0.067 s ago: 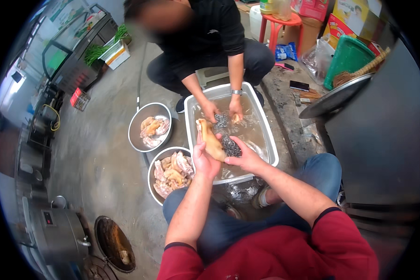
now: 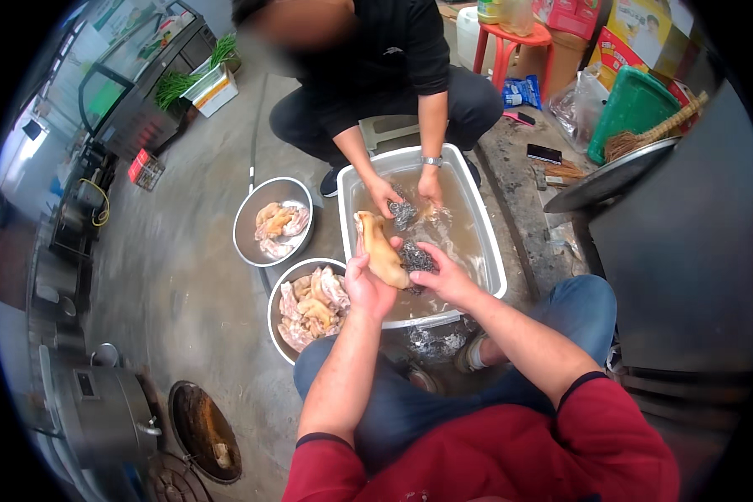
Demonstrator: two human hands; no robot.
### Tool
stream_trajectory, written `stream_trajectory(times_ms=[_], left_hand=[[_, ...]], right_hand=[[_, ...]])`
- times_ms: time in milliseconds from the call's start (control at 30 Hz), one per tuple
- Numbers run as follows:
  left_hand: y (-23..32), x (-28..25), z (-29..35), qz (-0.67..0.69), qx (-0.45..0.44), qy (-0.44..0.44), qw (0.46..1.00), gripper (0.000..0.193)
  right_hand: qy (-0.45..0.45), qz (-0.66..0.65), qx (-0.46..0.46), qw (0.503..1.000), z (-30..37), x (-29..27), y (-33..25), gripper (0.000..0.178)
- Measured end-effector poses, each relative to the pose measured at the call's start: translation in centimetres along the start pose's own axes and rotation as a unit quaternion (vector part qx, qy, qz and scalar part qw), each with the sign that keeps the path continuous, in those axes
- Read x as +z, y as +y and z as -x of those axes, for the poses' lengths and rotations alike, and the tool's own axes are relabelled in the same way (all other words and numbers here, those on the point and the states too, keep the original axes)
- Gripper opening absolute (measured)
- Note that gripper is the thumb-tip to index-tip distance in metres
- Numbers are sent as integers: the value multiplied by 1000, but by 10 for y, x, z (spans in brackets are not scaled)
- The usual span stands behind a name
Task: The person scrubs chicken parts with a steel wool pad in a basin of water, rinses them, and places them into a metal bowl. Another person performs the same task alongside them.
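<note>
A pale yellow pig's trotter [image 2: 380,249] is gripped in my left hand [image 2: 370,289], tilted over the near left part of a white tub [image 2: 497,274] of murky water. My right hand [image 2: 448,278] is closed on a dark steel wool scrubber [image 2: 418,257] at the trotter's right side. Across the tub, a person in black dips both hands in; one holds another steel wool scrubber [image 2: 404,216], and what the other holds under the water is unclear. Left of the tub, a metal basin [image 2: 270,333] and a farther metal bowl [image 2: 243,238] hold more trotter pieces.
An open round drain hole [image 2: 194,431] lies in the floor at lower left, near a steel cooker [image 2: 109,402]. A hose [image 2: 257,125] runs behind the bowls. At right stand a red stool [image 2: 510,38], a green plastic bin [image 2: 636,109] and a large grey metal panel [image 2: 686,243].
The whole view shifts slightly. My right hand and its steel wool move a little to the right along the trotter. The other person's steel wool shifts slightly.
</note>
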State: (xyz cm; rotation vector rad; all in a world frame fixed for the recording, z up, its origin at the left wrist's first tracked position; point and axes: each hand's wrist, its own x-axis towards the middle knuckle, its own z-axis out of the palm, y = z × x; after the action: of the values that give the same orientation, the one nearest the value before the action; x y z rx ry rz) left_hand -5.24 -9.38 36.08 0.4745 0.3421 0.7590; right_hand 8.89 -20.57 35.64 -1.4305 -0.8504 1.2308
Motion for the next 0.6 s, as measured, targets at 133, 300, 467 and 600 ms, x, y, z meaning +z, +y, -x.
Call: stream_trajectory(times_ms=[133,300,467,600], left_hand=[[12,-24,0,111,-75,-5,991,65],[-14,-65,-23,157,-139,23,978,55],[-49,-103,-32,111,-145,162,970,52],[-68,-137,-41,52,-185,180,965,50]], right_hand=[[43,-154,99,982,-28,-6,32,60],[109,254,55,959,-69,-82,171,59],[41,562,176,807,-84,-89,149,57],[-31,545,230,806,-97,-59,170,64]])
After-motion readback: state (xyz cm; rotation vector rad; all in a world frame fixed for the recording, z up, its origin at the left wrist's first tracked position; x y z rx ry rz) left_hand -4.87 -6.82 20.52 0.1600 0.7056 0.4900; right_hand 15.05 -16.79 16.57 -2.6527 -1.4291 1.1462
